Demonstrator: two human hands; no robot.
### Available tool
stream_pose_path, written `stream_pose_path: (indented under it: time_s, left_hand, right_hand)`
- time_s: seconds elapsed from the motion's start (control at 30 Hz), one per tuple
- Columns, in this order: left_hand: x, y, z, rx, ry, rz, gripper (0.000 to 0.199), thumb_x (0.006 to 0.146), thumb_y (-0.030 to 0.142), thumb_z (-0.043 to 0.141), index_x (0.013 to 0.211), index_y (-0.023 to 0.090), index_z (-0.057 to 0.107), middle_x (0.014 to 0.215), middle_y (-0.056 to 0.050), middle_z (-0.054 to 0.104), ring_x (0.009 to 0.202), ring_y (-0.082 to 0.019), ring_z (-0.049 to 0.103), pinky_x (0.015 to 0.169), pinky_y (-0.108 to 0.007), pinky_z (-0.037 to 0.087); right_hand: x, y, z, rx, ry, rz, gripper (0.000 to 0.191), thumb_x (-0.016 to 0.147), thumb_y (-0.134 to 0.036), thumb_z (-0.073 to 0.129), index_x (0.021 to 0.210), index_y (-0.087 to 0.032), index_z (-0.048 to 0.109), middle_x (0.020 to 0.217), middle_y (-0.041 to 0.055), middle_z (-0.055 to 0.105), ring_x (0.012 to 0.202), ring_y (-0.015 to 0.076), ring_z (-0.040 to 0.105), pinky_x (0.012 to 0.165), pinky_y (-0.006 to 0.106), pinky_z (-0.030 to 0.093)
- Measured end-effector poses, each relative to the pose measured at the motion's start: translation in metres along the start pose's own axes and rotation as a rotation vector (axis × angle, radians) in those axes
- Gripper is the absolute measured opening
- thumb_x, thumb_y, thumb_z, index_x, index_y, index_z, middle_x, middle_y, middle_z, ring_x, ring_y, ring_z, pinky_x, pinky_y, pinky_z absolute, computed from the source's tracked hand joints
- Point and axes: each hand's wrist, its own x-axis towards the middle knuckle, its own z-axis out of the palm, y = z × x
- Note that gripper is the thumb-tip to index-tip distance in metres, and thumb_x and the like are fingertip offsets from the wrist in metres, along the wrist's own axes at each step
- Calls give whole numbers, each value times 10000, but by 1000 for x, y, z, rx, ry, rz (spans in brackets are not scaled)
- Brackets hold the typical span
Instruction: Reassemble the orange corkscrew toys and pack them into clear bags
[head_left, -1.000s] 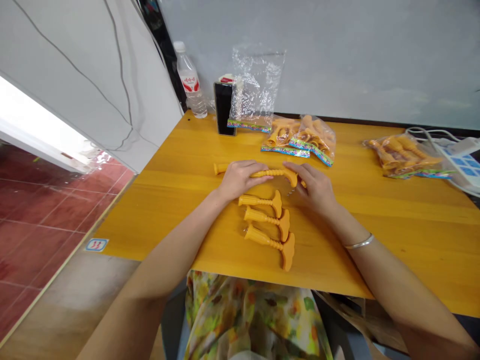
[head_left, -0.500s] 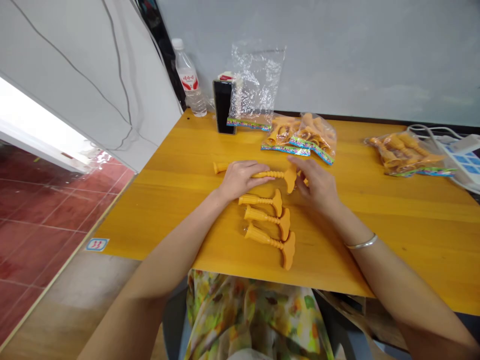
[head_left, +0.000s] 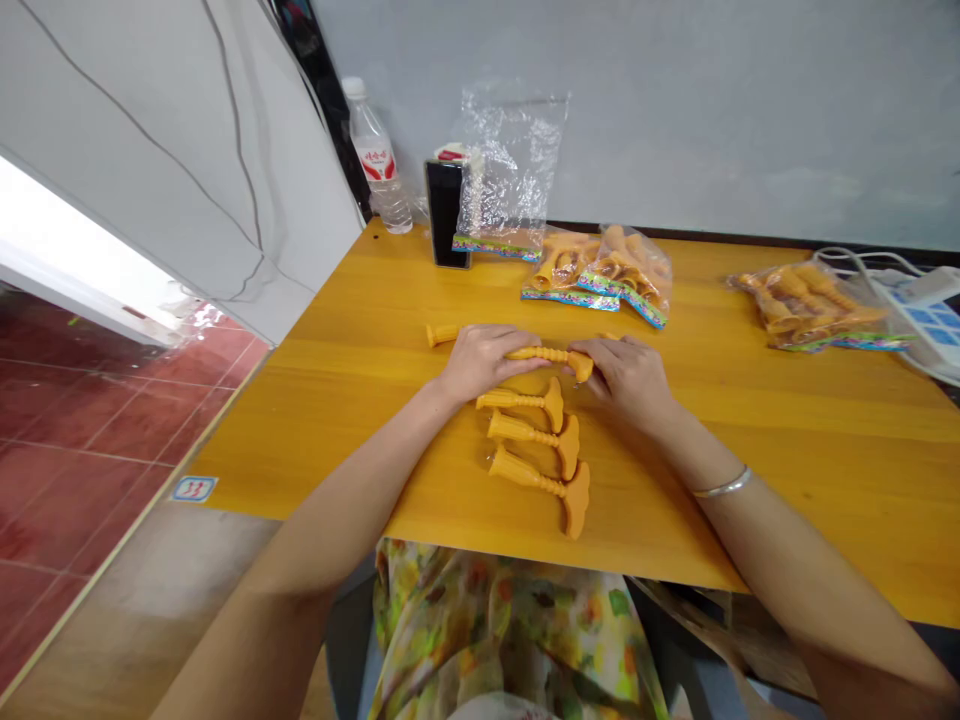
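My left hand [head_left: 486,362] is closed around the hollow end of a yellow plastic T-handled piece [head_left: 546,353], which has a ribbed stem. At the other end of that piece, my right hand [head_left: 628,376] grips its crosswise handle, fingers curled over it. Behind my left hand the flared end of another yellow piece [head_left: 441,336] sticks out; my hand covers much of it. Nearer to me lie three alike yellow pieces, a far one [head_left: 517,400], a middle one [head_left: 529,433] and a near one [head_left: 529,472], their handles pointing right.
Along the back of the wooden table [head_left: 787,450] stand a water bottle [head_left: 379,165], a phone [head_left: 448,215] and a clear plastic bag [head_left: 514,170]. Bags of yellow pieces lie at the back [head_left: 626,270] and right [head_left: 810,305], beside a power strip [head_left: 937,315].
My right hand has moved slightly left and closed on the handle, which now looks turned and partly covered. My left hand has stayed nearly in place.
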Motion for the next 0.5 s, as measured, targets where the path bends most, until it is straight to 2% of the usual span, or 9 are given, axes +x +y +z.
stream_pose_path:
  time_s: [0.27,0.4,0.5]
  left_hand:
    - [-1,1,1,32,8,39,467,925,579,537,916,165,754,711,-56,727,622,-134,663,582,-242,439]
    - [0,3,0,55,31,60,453,929,567,542,898,165,748,693,-48,717,621,-135,661,585,-246,437]
    - [1,4,-1,78,49,74,443,934,556,544,891,163,743,694,-48,715,619,-135,656,583,-249,430]
  right_hand:
    - [1,-4,-5,37,-118,104,474,1026,-495,341,1016,-169,686,741,88,711,629,202,578,655,320,352]
    - [3,-5,-4,105,-144,172,620,1014,-598,238,862,-175,665,605,66,613,564,189,503,606,316,294]
    - [5,-7,-5,248,-176,255,663,994,-647,213,778,-177,628,562,38,536,525,160,438,577,304,275]
